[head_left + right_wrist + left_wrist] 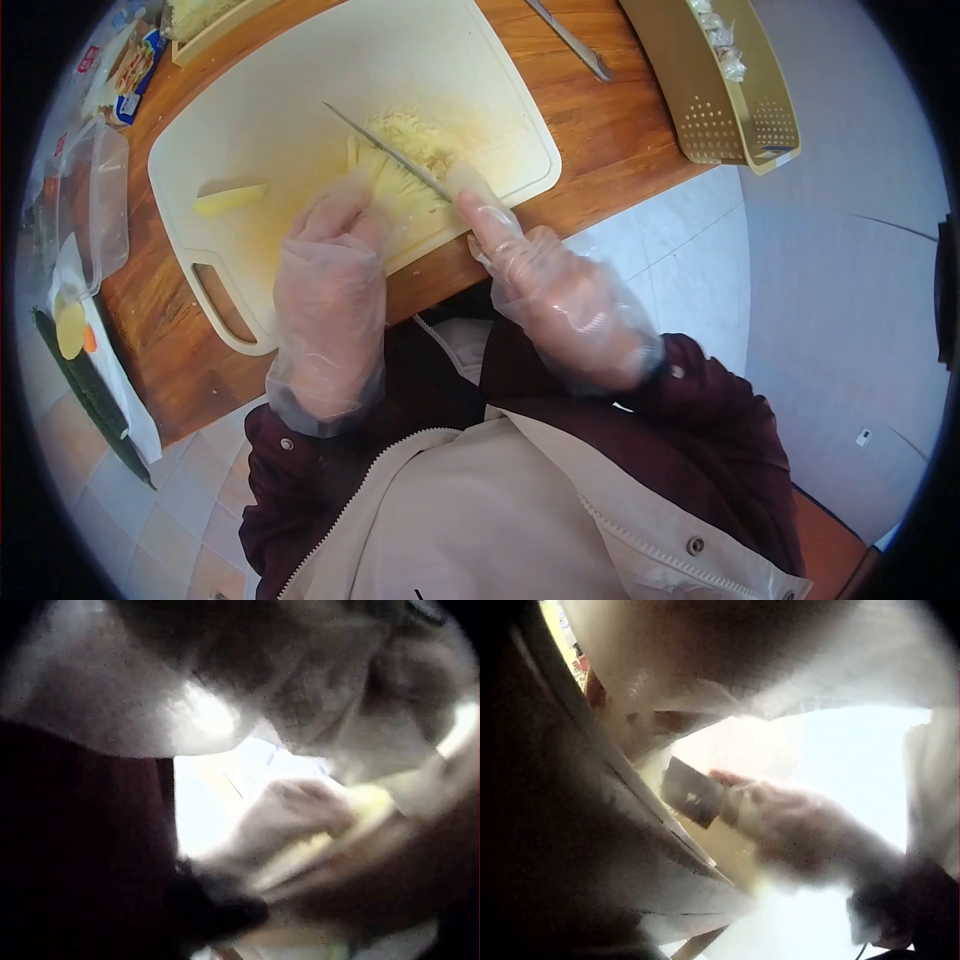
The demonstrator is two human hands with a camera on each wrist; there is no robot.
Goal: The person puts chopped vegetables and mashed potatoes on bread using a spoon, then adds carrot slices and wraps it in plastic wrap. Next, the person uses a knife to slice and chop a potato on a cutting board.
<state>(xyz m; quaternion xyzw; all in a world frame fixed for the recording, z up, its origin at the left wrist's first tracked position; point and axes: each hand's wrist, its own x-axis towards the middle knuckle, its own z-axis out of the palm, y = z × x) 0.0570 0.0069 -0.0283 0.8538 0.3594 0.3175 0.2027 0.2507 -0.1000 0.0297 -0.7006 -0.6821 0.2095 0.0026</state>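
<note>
Right hand (565,305) curled round knife (395,155), blade above shredded pale food (405,180), left hand (330,290) beside it, fingers bent, hold unclear.

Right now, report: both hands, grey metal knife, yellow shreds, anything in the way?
Right hand grips knife. Left hand beside shreds, grip unclear. Shreds heaped on white board. Possible obstruction: left hand, near knife.
</note>
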